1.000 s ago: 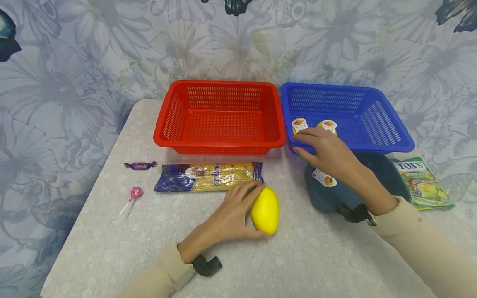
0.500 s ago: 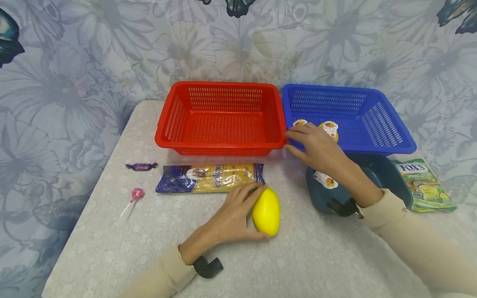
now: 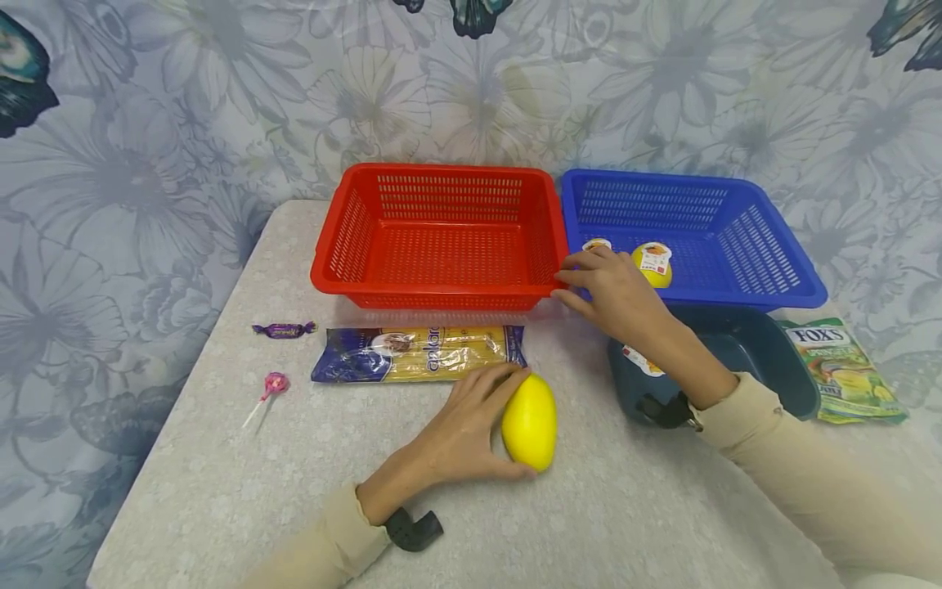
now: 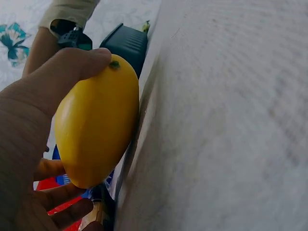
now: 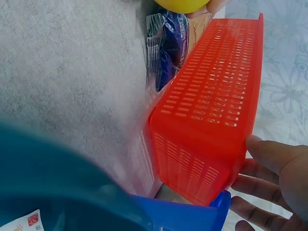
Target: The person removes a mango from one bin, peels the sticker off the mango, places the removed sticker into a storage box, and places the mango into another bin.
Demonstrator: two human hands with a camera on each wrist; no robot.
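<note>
The yellow fruit point(image 3: 531, 427) lies on the desk point(image 3: 581, 523), long axis running away from the person, stem end nearest, far end pointing towards the pasta packet point(image 3: 419, 354); the left hand point(image 3: 464, 438) has thumb and fingers clamped on its two ends; the right hand point(image 3: 616, 293), fingers apart, touches the corner of the red basket point(image 3: 434, 290)

I'm indoors, in what looks like a homely corner: a pale bench point(image 3: 574, 532) against a wall point(image 3: 184, 139) patterned with grey-blue flowers and teal butterflies point(image 3: 480, 16). A red basket point(image 3: 441, 289), a blue basket point(image 3: 655, 177), a pasta packet point(image 3: 412, 355) and a lollipop point(image 3: 275, 383) are ordinary household goods. Whether it's truly a home, I can't tell.
</note>
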